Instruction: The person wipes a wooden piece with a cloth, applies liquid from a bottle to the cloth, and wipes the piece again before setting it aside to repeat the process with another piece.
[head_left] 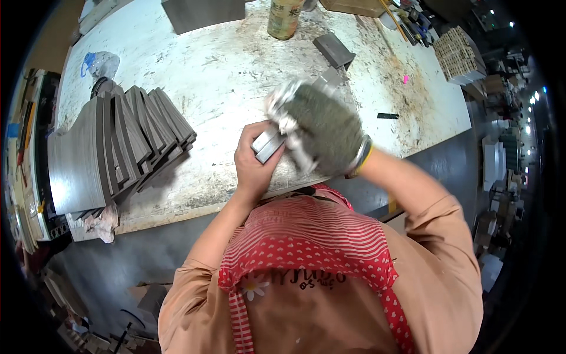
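Note:
My bare left hand [254, 167] is wrapped round a small grey block [268, 145], which shows a lengthwise line along its end. Over the block's far end is my right hand [330, 127], in a dark grey-green work glove. A crumpled white rag [289, 106] is bunched under its gloved fingers and touches the block. Motion smears the glove and rag, and the far part of the block is hidden beneath them. Just beyond the glove, a grey flat piece [330, 78] lies on the white worktable [206, 100]. Another grey block [334, 50] rests farther back.
Several curved grey boards [76, 156] stand in a row at the left. Behind them lies a clear plastic bag [106, 62]. A printed can [285, 20] and a grey box [203, 15] stand at the back. A black strip [387, 116] lies at right. Another rag [105, 224] hangs over the near edge.

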The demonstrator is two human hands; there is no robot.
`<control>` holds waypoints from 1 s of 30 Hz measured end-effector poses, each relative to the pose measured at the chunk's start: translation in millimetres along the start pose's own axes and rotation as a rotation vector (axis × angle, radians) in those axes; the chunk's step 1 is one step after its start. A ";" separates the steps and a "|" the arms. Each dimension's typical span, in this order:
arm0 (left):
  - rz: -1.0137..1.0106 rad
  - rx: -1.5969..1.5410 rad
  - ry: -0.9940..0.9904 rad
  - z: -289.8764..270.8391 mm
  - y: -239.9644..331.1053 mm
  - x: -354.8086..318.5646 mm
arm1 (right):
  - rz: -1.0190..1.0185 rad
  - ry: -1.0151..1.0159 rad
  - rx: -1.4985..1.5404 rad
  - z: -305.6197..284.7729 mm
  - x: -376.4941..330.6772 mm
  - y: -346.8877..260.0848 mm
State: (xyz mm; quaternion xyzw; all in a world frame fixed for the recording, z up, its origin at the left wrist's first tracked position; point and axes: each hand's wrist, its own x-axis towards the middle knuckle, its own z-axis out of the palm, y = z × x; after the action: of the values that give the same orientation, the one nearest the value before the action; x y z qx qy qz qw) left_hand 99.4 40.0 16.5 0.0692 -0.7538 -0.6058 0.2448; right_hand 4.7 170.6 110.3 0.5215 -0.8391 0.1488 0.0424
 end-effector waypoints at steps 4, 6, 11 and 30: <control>-0.093 -0.118 -0.054 7.5 -8.4 -1.3 | -0.018 0.030 -0.277 -19.8 13.7 65.3; -0.078 -0.193 -0.051 9.6 -6.2 -1.2 | 0.113 0.125 -0.180 -12.9 13.0 53.3; -0.293 -0.215 -0.174 3.3 -20.3 0.7 | 0.174 0.233 0.085 38.0 -9.2 -15.4; -0.126 0.027 -0.215 -1.7 -11.6 1.7 | -0.030 0.080 -0.001 8.4 -5.6 -26.1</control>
State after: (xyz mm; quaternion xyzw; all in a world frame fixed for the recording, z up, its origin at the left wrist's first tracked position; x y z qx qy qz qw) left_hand 96.5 34.9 6.2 0.0546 -0.7780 -0.6137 0.1230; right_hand 31.2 162.2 106.4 0.5277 -0.8289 0.1685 0.0783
